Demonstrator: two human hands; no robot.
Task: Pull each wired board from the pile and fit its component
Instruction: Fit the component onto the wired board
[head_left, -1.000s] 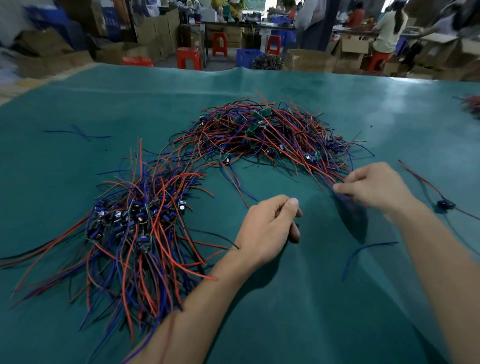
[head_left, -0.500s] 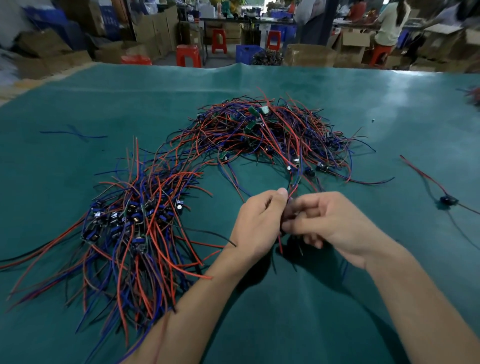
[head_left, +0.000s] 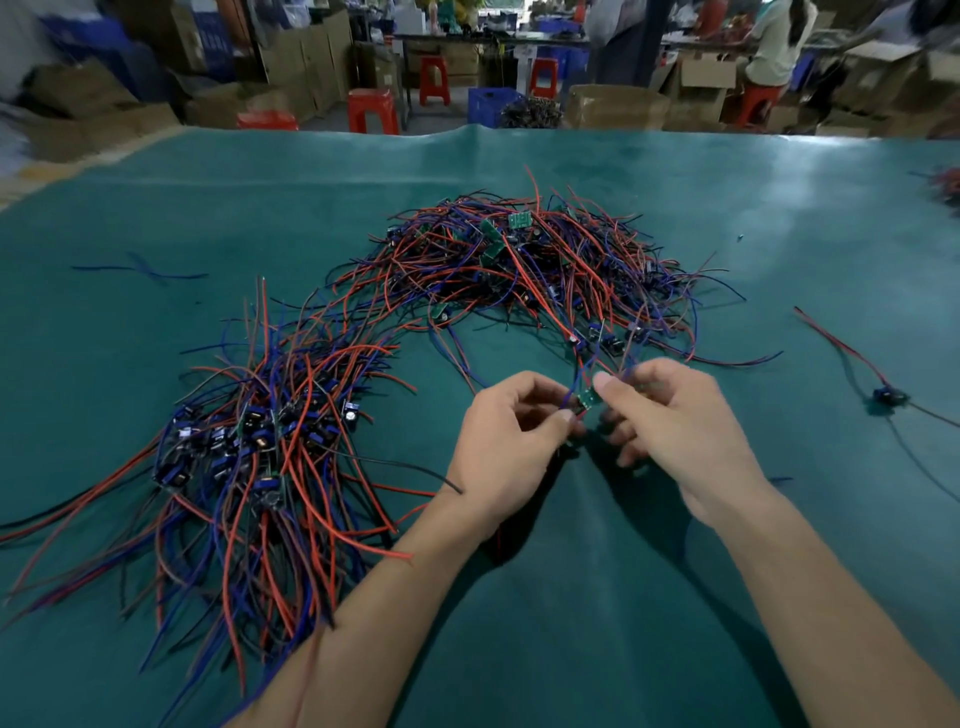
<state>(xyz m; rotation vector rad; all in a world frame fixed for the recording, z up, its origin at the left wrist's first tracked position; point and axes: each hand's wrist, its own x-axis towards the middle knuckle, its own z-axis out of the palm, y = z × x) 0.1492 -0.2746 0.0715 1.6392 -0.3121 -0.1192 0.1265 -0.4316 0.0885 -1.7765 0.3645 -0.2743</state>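
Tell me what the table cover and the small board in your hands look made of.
Table cover: probably vinyl or coated fabric, teal, with a soft sheen; it reflects light and wrinkles at the far edge. Small board: looks like green laminate circuit board, matte; too small to be sure. Left hand and right hand pinch it.

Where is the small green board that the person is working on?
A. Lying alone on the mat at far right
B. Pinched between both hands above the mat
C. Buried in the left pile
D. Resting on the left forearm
B: the board sits between the left hand and right hand, their fingers pinching it.
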